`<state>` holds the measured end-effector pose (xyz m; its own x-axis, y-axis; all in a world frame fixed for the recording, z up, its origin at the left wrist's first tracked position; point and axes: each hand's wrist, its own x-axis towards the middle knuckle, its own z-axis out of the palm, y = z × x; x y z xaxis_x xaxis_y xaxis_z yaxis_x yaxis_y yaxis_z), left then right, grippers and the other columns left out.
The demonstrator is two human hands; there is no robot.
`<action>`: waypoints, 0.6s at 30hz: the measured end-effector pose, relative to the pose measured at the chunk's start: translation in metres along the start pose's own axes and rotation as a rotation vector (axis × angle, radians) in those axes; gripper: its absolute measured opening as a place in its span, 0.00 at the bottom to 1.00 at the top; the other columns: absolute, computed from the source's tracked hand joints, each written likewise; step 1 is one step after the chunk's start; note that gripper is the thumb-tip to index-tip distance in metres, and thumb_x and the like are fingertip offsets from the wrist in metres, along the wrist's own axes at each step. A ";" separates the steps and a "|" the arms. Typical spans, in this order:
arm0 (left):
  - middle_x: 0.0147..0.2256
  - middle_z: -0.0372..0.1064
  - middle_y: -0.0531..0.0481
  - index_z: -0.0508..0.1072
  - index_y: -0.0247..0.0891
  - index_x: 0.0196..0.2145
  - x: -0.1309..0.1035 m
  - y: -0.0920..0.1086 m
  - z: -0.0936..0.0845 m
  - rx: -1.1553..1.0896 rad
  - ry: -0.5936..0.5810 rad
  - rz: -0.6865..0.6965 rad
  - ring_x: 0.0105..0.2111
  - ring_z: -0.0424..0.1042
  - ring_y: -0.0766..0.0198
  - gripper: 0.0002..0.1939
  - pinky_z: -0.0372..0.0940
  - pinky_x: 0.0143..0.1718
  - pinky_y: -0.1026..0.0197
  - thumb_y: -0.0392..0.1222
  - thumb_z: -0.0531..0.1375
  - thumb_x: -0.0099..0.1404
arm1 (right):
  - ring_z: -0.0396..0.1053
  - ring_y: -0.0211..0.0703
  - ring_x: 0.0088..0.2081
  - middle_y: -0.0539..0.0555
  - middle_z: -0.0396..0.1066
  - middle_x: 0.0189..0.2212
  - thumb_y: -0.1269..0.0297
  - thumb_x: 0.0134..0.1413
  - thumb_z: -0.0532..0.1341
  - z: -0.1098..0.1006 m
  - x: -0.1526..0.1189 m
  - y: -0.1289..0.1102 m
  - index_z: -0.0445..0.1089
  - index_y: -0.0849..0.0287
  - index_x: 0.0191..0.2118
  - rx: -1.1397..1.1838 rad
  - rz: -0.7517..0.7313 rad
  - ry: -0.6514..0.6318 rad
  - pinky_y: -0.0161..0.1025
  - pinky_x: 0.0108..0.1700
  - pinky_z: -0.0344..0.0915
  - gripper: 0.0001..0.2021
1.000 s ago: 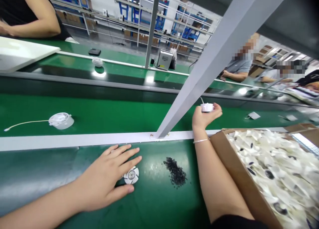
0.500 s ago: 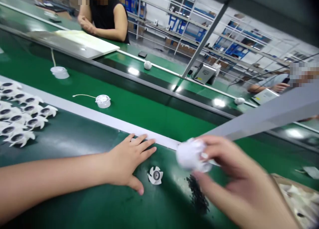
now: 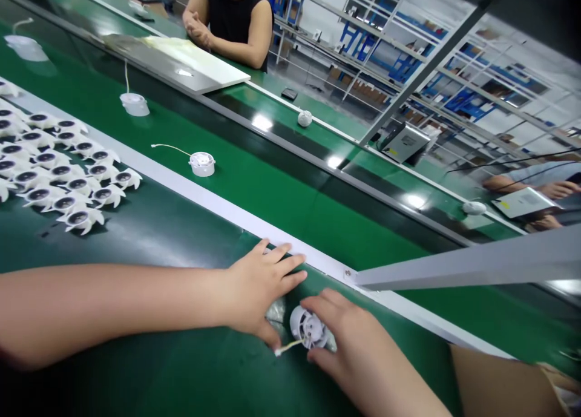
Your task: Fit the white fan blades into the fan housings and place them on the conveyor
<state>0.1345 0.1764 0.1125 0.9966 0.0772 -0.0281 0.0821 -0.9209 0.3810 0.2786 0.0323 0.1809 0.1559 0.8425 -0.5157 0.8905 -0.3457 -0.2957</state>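
My right hand (image 3: 349, 338) grips a round white fan housing (image 3: 310, 327) low over the green bench, with fingertips at its far edge and the thumb at its near side. A thin pale wire (image 3: 290, 347) with a small plug leads from the housing toward my left thumb. My left hand (image 3: 270, 290) lies palm down with fingers spread, its fingertips by the white rail (image 3: 218, 206). Between the two hands is a glossy patch on the bench. The small fan wheel seen earlier does not show.
Rows of white fan wheels (image 3: 63, 169) cover the bench at left. Wired white housings (image 3: 202, 164) sit on the green conveyor (image 3: 290, 200) beyond the rail. A grey post (image 3: 472, 261) slants in from the right above a cardboard box (image 3: 494, 380). People sit across the line.
My right hand has brought the white housing down and left to the bench, where the loose fan wheel lay. My left hand stays spread flat. The camera view has shifted.
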 end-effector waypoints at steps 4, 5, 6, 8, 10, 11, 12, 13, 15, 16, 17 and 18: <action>0.68 0.45 0.37 0.60 0.35 0.65 0.000 0.001 0.000 -0.015 0.032 0.010 0.67 0.42 0.33 0.53 0.37 0.64 0.30 0.66 0.67 0.49 | 0.74 0.59 0.43 0.58 0.71 0.50 0.74 0.46 0.65 0.008 -0.001 -0.005 0.71 0.55 0.54 -0.092 0.073 -0.024 0.53 0.45 0.71 0.26; 0.68 0.45 0.37 0.60 0.35 0.65 0.000 0.001 0.000 -0.007 0.019 0.004 0.67 0.42 0.33 0.53 0.38 0.64 0.29 0.65 0.68 0.48 | 0.75 0.58 0.42 0.59 0.71 0.51 0.74 0.46 0.64 0.011 -0.002 -0.006 0.70 0.56 0.56 -0.111 0.059 0.000 0.52 0.44 0.72 0.27; 0.68 0.45 0.37 0.59 0.36 0.65 0.000 0.002 -0.001 0.002 0.003 -0.006 0.67 0.42 0.33 0.54 0.38 0.64 0.29 0.65 0.68 0.48 | 0.75 0.56 0.41 0.60 0.71 0.52 0.75 0.46 0.63 0.013 -0.002 -0.007 0.69 0.57 0.57 -0.129 0.039 0.035 0.50 0.44 0.73 0.28; 0.69 0.44 0.39 0.58 0.37 0.66 0.000 0.002 -0.003 0.018 -0.028 -0.021 0.67 0.41 0.33 0.55 0.38 0.64 0.29 0.66 0.68 0.48 | 0.76 0.52 0.39 0.59 0.72 0.52 0.77 0.45 0.63 0.016 -0.004 -0.007 0.70 0.57 0.56 -0.155 0.001 0.109 0.45 0.42 0.73 0.29; 0.69 0.41 0.41 0.56 0.37 0.67 0.000 0.003 -0.005 0.032 -0.054 -0.027 0.68 0.39 0.34 0.55 0.38 0.64 0.29 0.68 0.66 0.49 | 0.77 0.50 0.36 0.56 0.74 0.49 0.79 0.43 0.64 0.018 -0.004 -0.008 0.72 0.56 0.51 -0.176 -0.011 0.142 0.41 0.39 0.73 0.26; 0.69 0.40 0.42 0.55 0.37 0.67 0.000 0.004 -0.006 0.042 -0.069 -0.028 0.68 0.38 0.35 0.56 0.39 0.64 0.29 0.69 0.65 0.50 | 0.77 0.49 0.36 0.55 0.76 0.46 0.79 0.41 0.64 0.019 -0.003 -0.009 0.73 0.56 0.49 -0.190 -0.012 0.145 0.40 0.38 0.72 0.25; 0.70 0.39 0.42 0.54 0.37 0.68 0.000 0.004 -0.007 0.054 -0.083 -0.031 0.68 0.37 0.35 0.56 0.39 0.64 0.29 0.70 0.64 0.51 | 0.77 0.49 0.35 0.53 0.77 0.43 0.79 0.41 0.64 0.020 -0.003 -0.009 0.73 0.56 0.47 -0.209 -0.014 0.147 0.38 0.36 0.71 0.23; 0.70 0.38 0.42 0.53 0.37 0.68 0.000 0.004 -0.007 0.064 -0.094 -0.033 0.68 0.36 0.36 0.57 0.40 0.63 0.29 0.71 0.64 0.51 | 0.77 0.49 0.34 0.53 0.77 0.41 0.79 0.41 0.64 0.021 -0.003 -0.010 0.72 0.56 0.46 -0.238 -0.017 0.153 0.37 0.34 0.70 0.22; 0.70 0.37 0.43 0.52 0.38 0.68 0.000 0.005 -0.008 0.080 -0.105 -0.038 0.68 0.36 0.37 0.56 0.40 0.63 0.28 0.72 0.63 0.51 | 0.77 0.47 0.32 0.54 0.77 0.41 0.79 0.41 0.63 0.024 -0.002 -0.012 0.71 0.58 0.45 -0.328 -0.028 0.182 0.35 0.30 0.68 0.21; 0.70 0.37 0.43 0.52 0.38 0.68 0.000 0.005 -0.008 0.085 -0.107 -0.037 0.68 0.36 0.38 0.56 0.41 0.63 0.29 0.72 0.63 0.51 | 0.76 0.46 0.31 0.55 0.76 0.42 0.80 0.42 0.63 0.026 -0.002 -0.014 0.70 0.58 0.44 -0.377 -0.031 0.200 0.34 0.29 0.67 0.20; 0.70 0.37 0.43 0.52 0.38 0.68 -0.001 0.005 -0.009 0.087 -0.107 -0.035 0.68 0.36 0.38 0.56 0.41 0.63 0.29 0.71 0.63 0.52 | 0.76 0.45 0.30 0.56 0.76 0.42 0.80 0.43 0.62 0.027 -0.003 -0.015 0.70 0.58 0.42 -0.416 -0.031 0.210 0.34 0.28 0.66 0.18; 0.70 0.38 0.43 0.52 0.38 0.68 -0.001 0.004 -0.008 0.088 -0.105 -0.032 0.68 0.36 0.38 0.55 0.41 0.63 0.29 0.70 0.63 0.52 | 0.76 0.45 0.29 0.55 0.76 0.42 0.80 0.44 0.61 0.027 -0.003 -0.017 0.70 0.58 0.41 -0.435 -0.026 0.205 0.34 0.27 0.64 0.17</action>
<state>0.1342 0.1756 0.1219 0.9879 0.0710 -0.1377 0.1095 -0.9488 0.2962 0.2518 0.0245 0.1657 0.1731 0.9277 -0.3308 0.9847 -0.1554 0.0795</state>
